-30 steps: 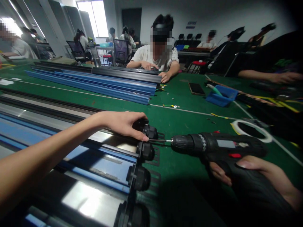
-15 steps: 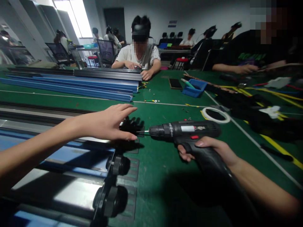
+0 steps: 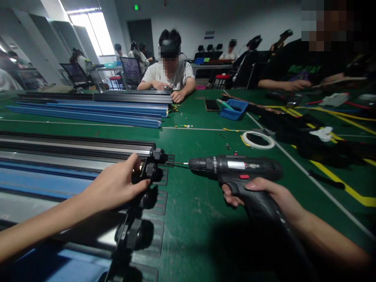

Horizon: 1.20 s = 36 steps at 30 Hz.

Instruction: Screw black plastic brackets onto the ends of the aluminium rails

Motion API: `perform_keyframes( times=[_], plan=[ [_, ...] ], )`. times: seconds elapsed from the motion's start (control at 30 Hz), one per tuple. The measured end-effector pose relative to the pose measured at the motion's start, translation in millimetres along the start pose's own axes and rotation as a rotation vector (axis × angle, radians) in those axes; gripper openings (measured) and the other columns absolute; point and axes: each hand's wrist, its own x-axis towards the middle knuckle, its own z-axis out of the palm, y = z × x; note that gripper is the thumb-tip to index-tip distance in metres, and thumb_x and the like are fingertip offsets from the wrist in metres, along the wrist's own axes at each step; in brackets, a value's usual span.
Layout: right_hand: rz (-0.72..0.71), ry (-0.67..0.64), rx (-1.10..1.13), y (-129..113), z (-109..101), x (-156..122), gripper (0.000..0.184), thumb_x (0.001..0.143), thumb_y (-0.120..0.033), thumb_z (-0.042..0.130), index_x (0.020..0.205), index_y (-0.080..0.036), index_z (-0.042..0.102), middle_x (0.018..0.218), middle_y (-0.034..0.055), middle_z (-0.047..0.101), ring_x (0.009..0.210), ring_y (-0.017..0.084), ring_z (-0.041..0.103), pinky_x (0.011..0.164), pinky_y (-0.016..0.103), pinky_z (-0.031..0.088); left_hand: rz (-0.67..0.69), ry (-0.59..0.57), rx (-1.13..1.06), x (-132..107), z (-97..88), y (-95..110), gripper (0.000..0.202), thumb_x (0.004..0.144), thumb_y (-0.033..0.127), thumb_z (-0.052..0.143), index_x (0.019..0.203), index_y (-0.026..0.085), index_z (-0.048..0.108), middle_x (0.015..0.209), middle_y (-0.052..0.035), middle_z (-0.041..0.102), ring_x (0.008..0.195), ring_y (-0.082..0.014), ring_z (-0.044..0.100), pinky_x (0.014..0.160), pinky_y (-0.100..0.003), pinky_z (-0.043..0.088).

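Observation:
My right hand point(image 3: 268, 190) is wrapped round the grip of a black cordless drill point(image 3: 232, 168), held level and pointing left. Its long thin bit point(image 3: 178, 163) reaches toward the black cable gland point(image 3: 158, 154) at the end of the farthest profile in the near row; whether the tip touches anything is unclear. My left hand point(image 3: 117, 180) lies over the near metal profiles point(image 3: 44, 178). Its fingers curl over a black end plate point(image 3: 143, 169) that carries a cable gland point(image 3: 152, 171), with the thumb on the near side.
Across the green table point(image 3: 199, 219) lie more blue profiles point(image 3: 117, 115), where a person point(image 3: 167, 74) sits. A blue bin point(image 3: 233, 109), a white tape roll point(image 3: 258, 140), loose screws point(image 3: 227, 146) and a phone point(image 3: 212, 105) are beyond the drill. Another person point(image 3: 296, 66) works at the right.
My left hand has moved down and left, and its fingers have gone from outstretched to curled over the end plate. The drill remains in my right hand; the view has shifted slightly.

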Motion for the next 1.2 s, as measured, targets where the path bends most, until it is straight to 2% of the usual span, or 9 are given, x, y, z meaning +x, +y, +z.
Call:
perform_keyframes(
  times=[0.1,0.17,0.4,0.67,0.9,1.07,1.2],
  plan=[
    [-0.002,0.0,0.026,2.6,-1.9,-3.3,0.04,0.082,-0.04,0.068,0.1,-0.006,0.082,0.094,0.0169,0.076,0.079,0.022,0.07,0.076,0.028,0.057,-0.054,0.01,0.047,7.3,3.7,4.2,0.033,0.088,0.05,0.058,0.103,0.024,0.043,0.076,-0.0004,0.062,0.068,-0.0222,0.059,0.061,-0.031,0.029],
    [0.013,0.007,0.047,2.7,-1.5,-3.9,0.038,0.082,-0.039,0.069,0.1,-0.008,0.083,0.096,0.0158,0.077,0.082,0.022,0.071,0.078,0.028,0.057,-0.064,-0.009,0.068,10.3,5.1,4.2,0.031,0.088,0.048,0.056,0.103,0.025,0.043,0.077,-0.0002,0.061,0.07,-0.0224,0.058,0.063,-0.031,0.029],
    [0.014,0.004,0.084,2.2,-0.2,-4.7,0.039,0.083,-0.04,0.066,0.101,-0.009,0.083,0.099,0.0138,0.077,0.088,0.022,0.071,0.083,0.028,0.056,-0.085,-0.031,0.04,10.5,6.9,-0.3,0.034,0.085,0.052,0.051,0.105,0.025,0.042,0.078,0.0002,0.057,0.07,-0.022,0.054,0.066,-0.032,0.03],
    [-0.015,0.038,0.079,1.6,0.8,-5.6,0.041,0.081,-0.041,0.067,0.098,-0.008,0.083,0.095,0.0145,0.076,0.081,0.02,0.07,0.076,0.024,0.056,-0.024,-0.048,-0.036,11.9,7.3,-10.2,0.039,0.087,0.053,0.052,0.112,0.024,0.046,0.084,-0.0003,0.061,0.069,-0.0207,0.055,0.067,-0.032,0.034],
    [-0.071,0.248,0.244,1.7,5.4,-7.9,0.037,0.07,-0.034,0.075,0.094,-0.007,0.082,0.095,0.0155,0.077,0.078,0.02,0.072,0.071,0.022,0.061,0.033,-0.07,-0.025,9.7,1.9,-14.5,0.047,0.093,0.062,0.053,0.118,0.022,0.05,0.09,-0.0031,0.066,0.072,-0.0221,0.059,0.068,-0.033,0.038],
    [-0.097,0.517,0.405,-3.1,8.7,-6.7,0.032,0.073,-0.021,0.064,0.099,-0.007,0.077,0.094,0.0161,0.076,0.071,0.018,0.071,0.065,0.021,0.063,0.133,-0.116,-0.177,8.6,-10.0,-19.1,0.051,0.094,0.07,0.055,0.111,0.022,0.059,0.102,-0.0046,0.071,0.09,-0.0234,0.066,0.076,-0.031,0.046],
    [-0.15,0.597,0.565,-6.6,10.4,-2.1,0.039,0.08,-0.018,0.054,0.112,-0.003,0.071,0.096,0.0192,0.075,0.073,0.02,0.073,0.069,0.025,0.066,0.116,-0.107,-0.171,8.6,-25.8,-27.3,0.05,0.097,0.07,0.051,0.099,0.022,0.065,0.092,-0.0023,0.071,0.082,-0.0203,0.065,0.071,-0.029,0.045]
  ],
)
